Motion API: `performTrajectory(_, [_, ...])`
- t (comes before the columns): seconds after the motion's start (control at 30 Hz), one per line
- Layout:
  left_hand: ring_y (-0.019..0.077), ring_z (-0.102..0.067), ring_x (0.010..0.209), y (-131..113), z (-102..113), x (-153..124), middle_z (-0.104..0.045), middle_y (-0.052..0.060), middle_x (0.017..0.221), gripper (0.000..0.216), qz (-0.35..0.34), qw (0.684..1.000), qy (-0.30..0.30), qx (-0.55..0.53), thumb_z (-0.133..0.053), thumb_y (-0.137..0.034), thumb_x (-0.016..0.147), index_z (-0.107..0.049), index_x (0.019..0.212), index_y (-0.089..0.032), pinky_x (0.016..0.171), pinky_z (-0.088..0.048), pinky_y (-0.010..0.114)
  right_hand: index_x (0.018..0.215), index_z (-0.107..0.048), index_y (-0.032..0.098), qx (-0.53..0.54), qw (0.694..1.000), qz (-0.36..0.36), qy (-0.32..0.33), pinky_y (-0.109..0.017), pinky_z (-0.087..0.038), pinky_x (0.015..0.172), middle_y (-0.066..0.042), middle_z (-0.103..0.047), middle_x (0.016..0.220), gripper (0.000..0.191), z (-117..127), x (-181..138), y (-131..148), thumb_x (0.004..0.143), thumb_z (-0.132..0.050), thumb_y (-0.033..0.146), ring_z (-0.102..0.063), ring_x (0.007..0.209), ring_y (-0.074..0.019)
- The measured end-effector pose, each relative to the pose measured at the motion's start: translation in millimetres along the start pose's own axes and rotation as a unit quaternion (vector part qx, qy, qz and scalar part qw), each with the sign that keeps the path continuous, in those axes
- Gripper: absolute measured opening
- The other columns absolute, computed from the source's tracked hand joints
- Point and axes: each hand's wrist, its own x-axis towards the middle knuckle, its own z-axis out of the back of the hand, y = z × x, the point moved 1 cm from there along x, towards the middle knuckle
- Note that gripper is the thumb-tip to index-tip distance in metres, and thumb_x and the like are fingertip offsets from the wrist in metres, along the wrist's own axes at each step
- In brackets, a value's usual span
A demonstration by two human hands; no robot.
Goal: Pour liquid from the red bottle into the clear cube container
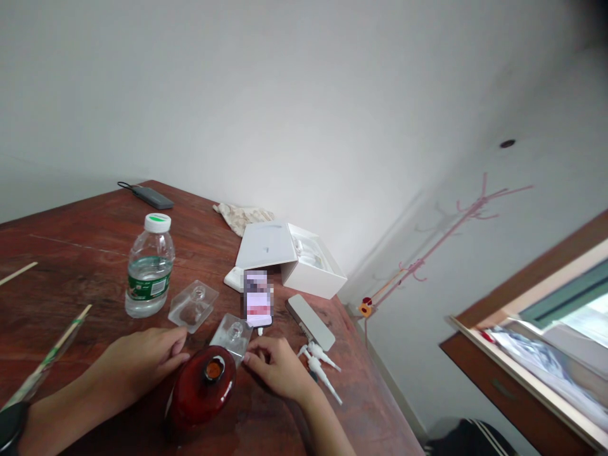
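Note:
An amber bottle [196, 396] with a bare, uncapped neck stands close in front of me. Just to its left, my left hand [145, 358] rests loosely curled, thumb and index apart, with nothing visible in it. My right hand [280, 367] has its thumb and index finger at the right corner of a clear plastic square with a raised knob [232, 339], behind the bottle. A second clear knobbed square [194, 307] lies beyond my left hand. To the right of my right hand lie white pump heads [320, 364].
A water bottle [151, 269] stands left. A phone [258, 307] is plugged in near an open white box [313, 269]. A grey case [311, 322], a cloth [242, 216], a dark device [152, 197] and wrapped chopsticks [52, 354] lie about. The table's right edge [375, 354] is near.

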Motion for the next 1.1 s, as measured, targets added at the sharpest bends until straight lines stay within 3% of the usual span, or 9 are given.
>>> performTrajectory(0.33, [0.0257, -0.066, 0.064, 6, -3, 1, -0.07, 0.001, 0.067, 0.023, -0.024, 0.999, -0.024, -0.018, -0.053, -0.034, 0.089, -0.057, 0.069, -0.026, 0.059, -0.027, 0.029, 0.093, -0.084, 0.016, 0.024, 1.0, 0.0, -0.004, -0.024, -0.032, 0.06, 0.004, -0.058, 0.063, 0.016, 0, 0, -1, 0.094, -0.076, 0.03, -0.049, 0.061, -0.0123])
performTrajectory(0.43, [0.026, -0.069, 0.064, 1, -8, 3, -0.073, 0.001, 0.068, 0.026, -0.044, 0.998, -0.006, -0.04, -0.051, -0.036, 0.093, -0.061, 0.072, -0.027, 0.057, -0.029, 0.03, 0.091, -0.083, 0.016, 0.049, 0.999, 0.002, -0.005, -0.024, -0.031, 0.059, 0.005, -0.055, 0.062, 0.017, -1, 1, -4, 0.094, -0.077, 0.032, -0.046, 0.061, -0.0115])
performTrajectory(0.6, [0.03, -0.077, 0.079, -7, -16, 5, -0.083, 0.004, 0.084, 0.029, -0.079, 0.993, 0.04, -0.076, -0.054, -0.045, 0.094, -0.071, 0.078, -0.029, 0.059, -0.037, 0.03, 0.086, -0.079, 0.014, 0.13, 0.991, 0.016, 0.01, -0.024, -0.025, 0.053, 0.007, -0.045, 0.055, 0.044, -5, -2, -6, 0.093, -0.077, 0.057, -0.036, 0.053, -0.0092])
performTrajectory(0.77, [0.0276, -0.074, 0.074, -13, -11, 0, -0.081, 0.001, 0.079, 0.032, -0.08, 0.989, -0.013, -0.122, -0.051, -0.047, 0.098, -0.067, 0.077, -0.028, 0.058, -0.038, 0.029, 0.093, -0.078, 0.015, 0.213, 0.976, 0.037, 0.035, -0.023, -0.026, 0.048, 0.007, -0.047, 0.056, 0.064, -5, -10, -3, 0.086, -0.073, 0.079, -0.036, 0.048, -0.0084])
performTrajectory(1.1, [0.0244, -0.071, 0.069, -15, -9, -2, -0.076, 0.0, 0.075, 0.028, -0.082, 0.988, -0.001, -0.13, -0.052, -0.048, 0.096, -0.058, 0.08, -0.027, 0.058, -0.038, 0.028, 0.107, -0.073, 0.017, 0.276, 0.957, 0.06, 0.066, -0.023, -0.029, 0.055, 0.01, -0.051, 0.061, 0.063, -3, -13, 4, 0.073, -0.093, 0.066, -0.039, 0.054, -0.0074])
